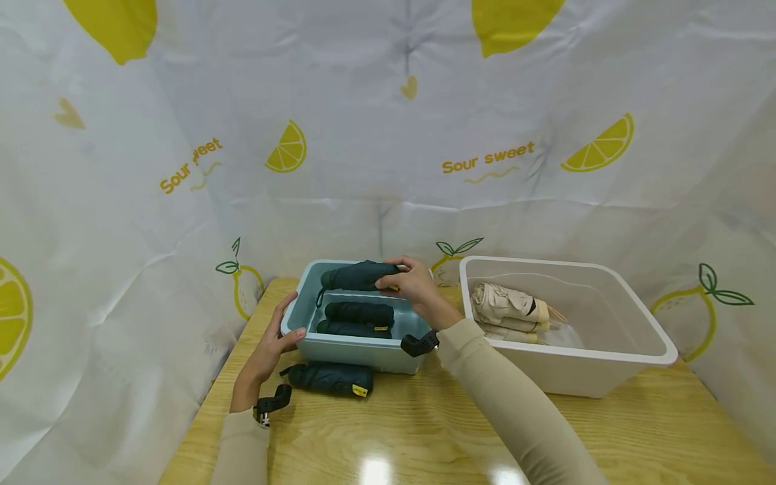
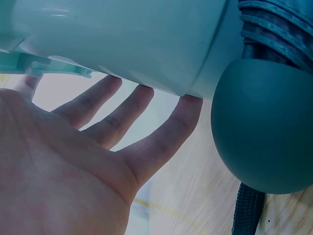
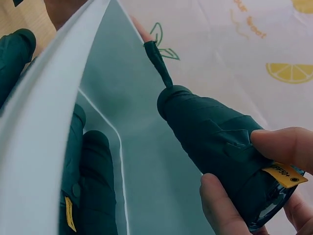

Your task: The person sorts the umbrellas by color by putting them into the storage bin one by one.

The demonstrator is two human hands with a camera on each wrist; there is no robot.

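My right hand [image 1: 414, 281] grips a dark green folded umbrella [image 1: 358, 275] by its end with the yellow tag, thumb on one side and fingers on the other. It is tilted over the back of the light blue bin [image 1: 364, 345], its wrist strap hanging at the left end. Two similar folded umbrellas [image 1: 359, 314] lie side by side inside the bin. My left hand [image 1: 267, 350] rests against the bin's left end, fingers [image 2: 161, 132] spread and fairly straight on the outer wall, thumb at the front rim corner. Another dark folded umbrella [image 1: 330, 378] lies on the table before the bin.
A larger white bin [image 1: 570, 367] stands to the right, with several cream folded umbrellas [image 1: 506, 306] at its left side. Both bins stand on a wooden table [image 1: 424, 431]. A lemon-print curtain [image 1: 364, 168] hangs close behind them.
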